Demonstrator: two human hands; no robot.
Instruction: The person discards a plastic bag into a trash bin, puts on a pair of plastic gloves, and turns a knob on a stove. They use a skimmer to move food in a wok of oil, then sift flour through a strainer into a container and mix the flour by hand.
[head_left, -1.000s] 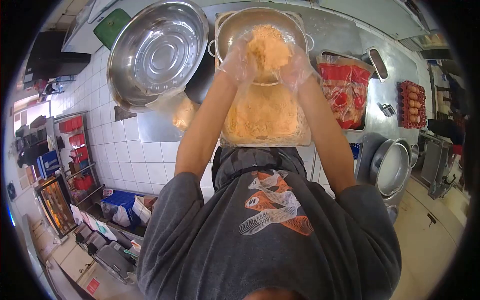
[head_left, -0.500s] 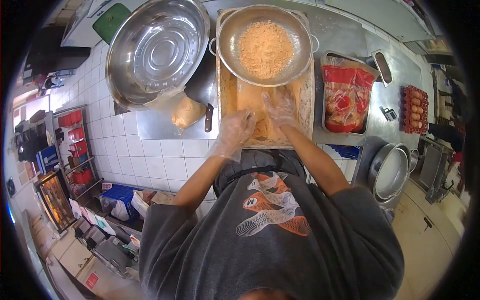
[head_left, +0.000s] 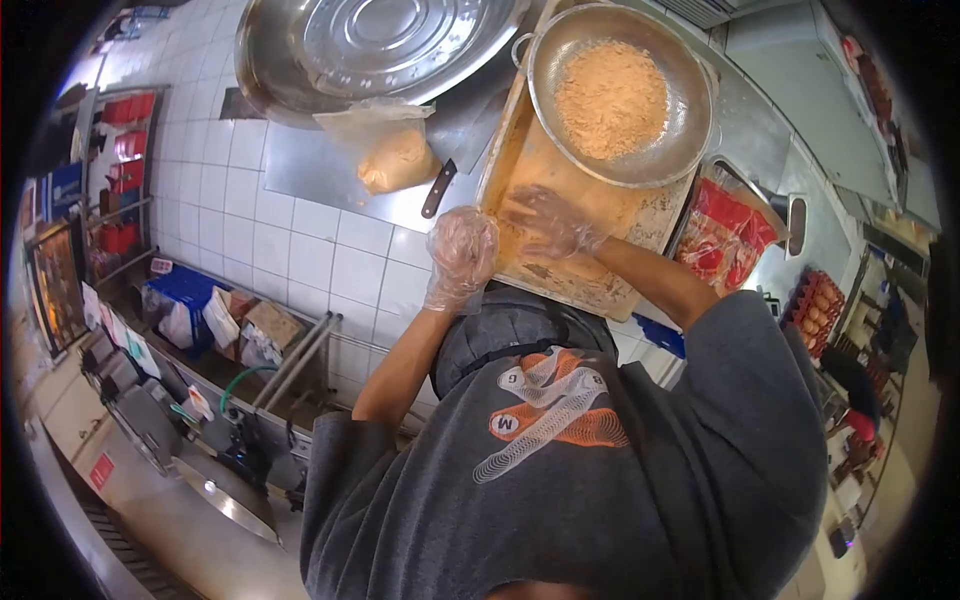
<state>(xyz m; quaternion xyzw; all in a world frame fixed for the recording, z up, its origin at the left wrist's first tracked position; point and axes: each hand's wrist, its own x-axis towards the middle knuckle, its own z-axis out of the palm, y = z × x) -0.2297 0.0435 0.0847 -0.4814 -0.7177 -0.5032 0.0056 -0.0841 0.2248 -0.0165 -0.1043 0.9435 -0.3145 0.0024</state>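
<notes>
Legible markings: single letters on one garment, nothing else readable.

Dark grey short-sleeved cotton T-shirt [head_left: 640, 490] worn by the person: the chest print of white and orange coiled spirals [head_left: 550, 415] carries small round badges. One at the left end of the orange coil shows a white "M". One above it reads as "G". A third at the upper right is too small to make out. The small red rectangular sign [head_left: 101, 471] on the grey floor equipment at lower left has pale markings, too blurred to read.

A steel basin [head_left: 390, 40] sat farthest off; a bag of orange powder [head_left: 395, 160] lay near it, a knife [head_left: 438, 190] just beside. Red packets [head_left: 725, 235] and an egg tray [head_left: 812, 310] lay rightward.
</notes>
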